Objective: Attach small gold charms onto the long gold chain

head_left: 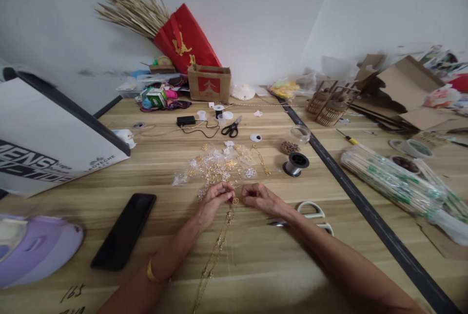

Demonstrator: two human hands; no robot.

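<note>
My left hand (215, 200) is closed in a pinch on the top of a beaded gold chain (220, 242), which hangs in two strands toward the front of the table. A small gold ring-shaped piece (235, 201) shows at those fingertips. Just to its right, my right hand (261, 197) has its fingers pressed together; whatever is between them is too small to make out. Beyond both hands lies a spread of small bags with gold and clear charms (223, 164). A short gold chain (261, 160) rests at its right side. White-handled scissors (310, 209) lie partly under my right forearm.
A wire spool (295, 164) and a jar of beads (291, 147) stand right of the charms. Black scissors (231, 128) lie behind them. A phone (124, 231) and a white box (51, 143) are at left. Wrapped sticks (391, 177) lie right of the black strip (340, 177).
</note>
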